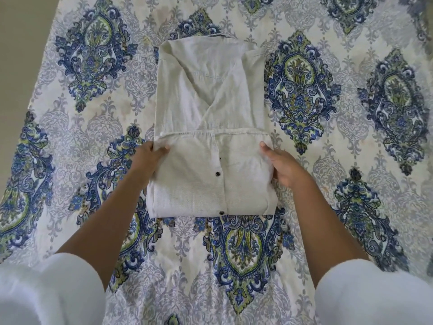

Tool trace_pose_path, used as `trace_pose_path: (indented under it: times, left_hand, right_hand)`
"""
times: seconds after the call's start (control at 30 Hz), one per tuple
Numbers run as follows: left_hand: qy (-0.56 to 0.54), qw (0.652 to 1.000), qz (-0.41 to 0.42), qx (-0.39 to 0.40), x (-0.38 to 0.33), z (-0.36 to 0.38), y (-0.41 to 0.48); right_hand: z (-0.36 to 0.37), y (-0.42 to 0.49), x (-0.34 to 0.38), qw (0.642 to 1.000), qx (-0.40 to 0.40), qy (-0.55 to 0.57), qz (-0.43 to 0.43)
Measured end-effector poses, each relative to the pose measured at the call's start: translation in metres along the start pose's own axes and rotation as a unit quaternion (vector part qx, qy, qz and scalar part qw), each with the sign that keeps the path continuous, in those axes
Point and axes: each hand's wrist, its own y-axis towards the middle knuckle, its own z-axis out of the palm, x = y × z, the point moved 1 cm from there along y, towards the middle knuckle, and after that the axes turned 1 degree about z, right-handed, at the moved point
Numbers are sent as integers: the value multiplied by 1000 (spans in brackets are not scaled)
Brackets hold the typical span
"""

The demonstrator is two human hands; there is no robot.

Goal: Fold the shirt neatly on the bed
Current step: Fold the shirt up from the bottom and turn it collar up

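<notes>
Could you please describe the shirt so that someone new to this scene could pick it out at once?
A bed in a blue and green medallion print fills the view. At its middle lies the shirt, folded narrow, its near end turned up and pinched by the left hand and right hand. Unlike the print around it, it is plain off-white with dark buttons.

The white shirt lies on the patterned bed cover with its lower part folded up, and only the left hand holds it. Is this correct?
Not fully. The head view shows both hands holding the shirt: the left hand grips the left edge of the folded part and the right hand grips its right edge. The rest is correct.
</notes>
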Motion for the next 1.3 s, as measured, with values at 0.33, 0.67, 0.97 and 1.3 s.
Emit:
trace_pose_path:
  times: [0.33,0.67,0.97,1.3]
  left_hand:
    - [323,905,257,-98,-42,85,-72]
    - [519,684,504,92,17,152,-142]
    - [493,684,534,64,25,133,-136]
    - [487,714,495,91,37,144,-145]
  right_hand:
    - [-12,-24,-33,994,-97,-49,7]
    - [-19,-59,-106,996,-76,-53,-4]
    - [-15,-73,-109,992,-118,-25,-29]
    - [-1,-65,-97,973,-219,-58,-37]
